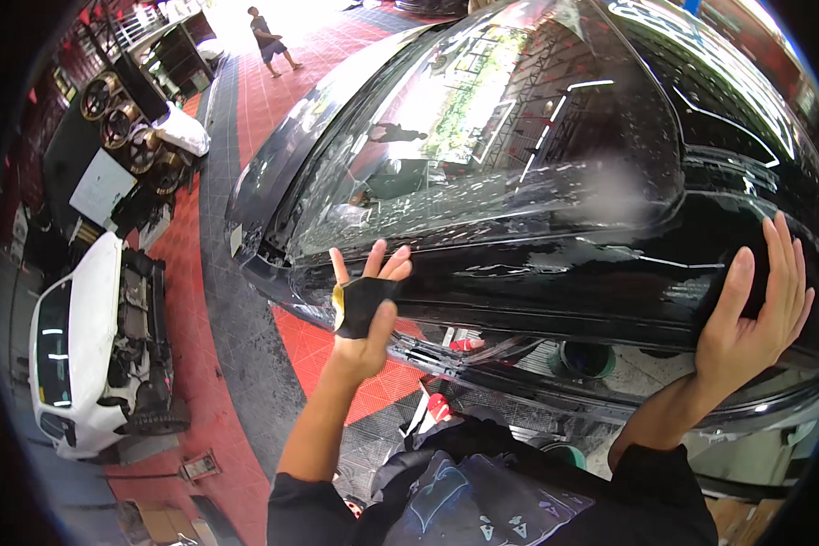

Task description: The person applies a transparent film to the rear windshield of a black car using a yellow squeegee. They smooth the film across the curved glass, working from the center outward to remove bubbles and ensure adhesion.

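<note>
A glossy black car (537, 287) stretches before me, and water drops dot its windshield (482, 196). My left hand (366, 309) is at the lower corner of the windshield pillar, fingers spread. Across its back lies a flat black piece with a yellow edge (364, 308); whether it is worn or held I cannot make out. Farther right, my right hand (763, 300) rests against the side edge of the roof, fingers stretched out and nothing in it.
Below the roof edge runs the side window frame (428, 358), with a dark bucket (584, 358) showing beyond it. A white car with exposed front parts (86, 341) stands at left. Wheel rims (141, 146) are stacked behind it. A person (268, 41) walks far off.
</note>
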Tool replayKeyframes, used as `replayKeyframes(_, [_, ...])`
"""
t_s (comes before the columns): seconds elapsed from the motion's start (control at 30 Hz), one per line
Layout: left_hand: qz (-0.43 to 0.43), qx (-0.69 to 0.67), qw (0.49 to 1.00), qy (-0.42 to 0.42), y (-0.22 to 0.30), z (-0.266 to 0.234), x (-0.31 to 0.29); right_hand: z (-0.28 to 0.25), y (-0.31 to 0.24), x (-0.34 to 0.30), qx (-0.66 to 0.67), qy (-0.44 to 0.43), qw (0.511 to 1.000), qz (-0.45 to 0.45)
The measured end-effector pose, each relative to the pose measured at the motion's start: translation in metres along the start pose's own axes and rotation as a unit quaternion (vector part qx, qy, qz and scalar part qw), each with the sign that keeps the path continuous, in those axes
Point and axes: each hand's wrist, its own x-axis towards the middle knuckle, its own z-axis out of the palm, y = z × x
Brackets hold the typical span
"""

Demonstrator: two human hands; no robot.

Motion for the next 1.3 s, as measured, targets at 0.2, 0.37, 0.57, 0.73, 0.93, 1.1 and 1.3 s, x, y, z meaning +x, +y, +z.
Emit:
replayKeyframes(0.2, [0.075,-0.029,0.996,-0.047,0.069,0.024,0.063,0.002,-0.007,0.0,0.01,0.002,1.0,0.005])
replayKeyframes(0.37, [0.031,0.027,0.999,-0.023,0.026,0.003,0.014,-0.003,-0.011,0.003,0.007,-0.001,1.0,0.028])
replayKeyframes(0.57, [0.073,-0.01,0.996,-0.056,0.082,0.028,0.078,0.001,-0.017,-0.001,0.021,-0.003,0.999,0.029])
replayKeyframes(0.73, [0.054,0.022,0.998,-0.032,0.04,0.016,0.041,-0.005,-0.015,0.0,0.014,-0.021,0.999,0.042])
replayKeyframes(0.93, [0.101,0.013,0.994,-0.041,0.101,0.039,0.092,-0.002,-0.021,0.002,0.019,-0.012,0.999,0.037])
replayKeyframes(1.1, [0.039,0.058,0.997,-0.032,0.059,0.012,0.045,-0.008,-0.017,0.002,0.014,-0.008,0.999,0.05])
replayKeyframes(1.3, [0.174,0.05,0.982,-0.062,0.115,0.05,0.105,-0.003,-0.022,0.004,0.035,0.005,0.998,0.054])
